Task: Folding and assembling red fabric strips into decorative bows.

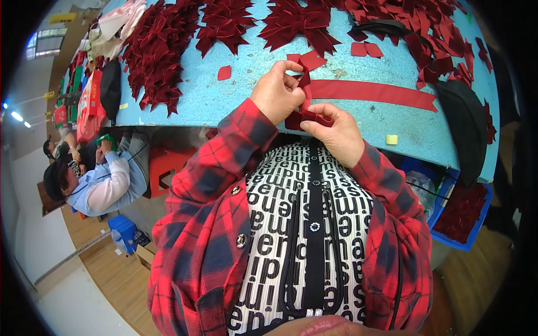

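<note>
The left hand [278, 94] has its thumb and forefinger closed in a narrow pinch on a red ribbon [306, 98], its other fingers curled toward the palm. The right hand [335, 133], nearer and to the right, grips a dark, folded part by the table's near edge, thumb on the near side. The ribbon stands up between the hands, over the near side of the blue table [202, 95]; whether the two held parts are one piece, I cannot tell.

A long red strip [372, 93] lies flat to the right of the hands, its right end notched; its left end is hidden behind the ribbon. A short red piece lies just beyond the fingers, a small red square [224, 73] to the left, and two more squares [366, 50] on the far right. Dark red bows [154, 56] are heaped at far left, with more beyond the hands. Loose red pieces [434, 33] cover the far right corner. A black cloth [462, 123] hangs over the right edge, and a yellow note [392, 139] sits near the right hand. Below, at right, a blue crate [451, 242] holds dark red pieces. At left, a co-worker [109, 187] sits beside a red stool [162, 168].
</note>
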Available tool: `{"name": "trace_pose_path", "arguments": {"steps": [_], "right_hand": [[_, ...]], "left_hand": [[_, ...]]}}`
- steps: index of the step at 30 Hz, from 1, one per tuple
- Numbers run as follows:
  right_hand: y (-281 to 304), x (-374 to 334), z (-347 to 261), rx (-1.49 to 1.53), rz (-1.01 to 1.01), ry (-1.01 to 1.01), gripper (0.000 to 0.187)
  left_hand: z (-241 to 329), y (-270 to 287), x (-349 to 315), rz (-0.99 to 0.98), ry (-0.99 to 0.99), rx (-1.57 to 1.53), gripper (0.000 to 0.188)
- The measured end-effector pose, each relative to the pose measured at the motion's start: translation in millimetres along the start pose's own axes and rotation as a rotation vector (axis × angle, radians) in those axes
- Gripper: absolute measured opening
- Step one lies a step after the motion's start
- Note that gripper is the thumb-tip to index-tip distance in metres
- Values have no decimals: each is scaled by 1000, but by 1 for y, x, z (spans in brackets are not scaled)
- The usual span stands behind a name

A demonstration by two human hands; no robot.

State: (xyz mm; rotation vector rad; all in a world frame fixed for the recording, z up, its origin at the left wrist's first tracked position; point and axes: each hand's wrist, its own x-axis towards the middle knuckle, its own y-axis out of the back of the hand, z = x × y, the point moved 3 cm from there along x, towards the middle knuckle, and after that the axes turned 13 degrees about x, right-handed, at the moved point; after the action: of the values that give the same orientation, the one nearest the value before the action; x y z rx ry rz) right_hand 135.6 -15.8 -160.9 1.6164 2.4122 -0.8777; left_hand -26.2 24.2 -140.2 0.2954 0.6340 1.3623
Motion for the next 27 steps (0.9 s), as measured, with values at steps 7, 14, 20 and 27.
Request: {"name": "trace_pose_path", "arguments": {"steps": [7,14,20,27], "right_hand": [[-4,-3,-40,-8,-11,167,28],[-22,-32,-81,6,-63,305,25],[-4,-31,-54,41,-24,25,25],[-3,-27,-24,32,-44,-37,26]], "left_hand": [[40,17,4,-123,224,-722,44],[73,34,1,-108,64,-868,47],[55,-11,-13,-259,340,-883,56],[23,-17,1,-284,131,-416,52]]}}
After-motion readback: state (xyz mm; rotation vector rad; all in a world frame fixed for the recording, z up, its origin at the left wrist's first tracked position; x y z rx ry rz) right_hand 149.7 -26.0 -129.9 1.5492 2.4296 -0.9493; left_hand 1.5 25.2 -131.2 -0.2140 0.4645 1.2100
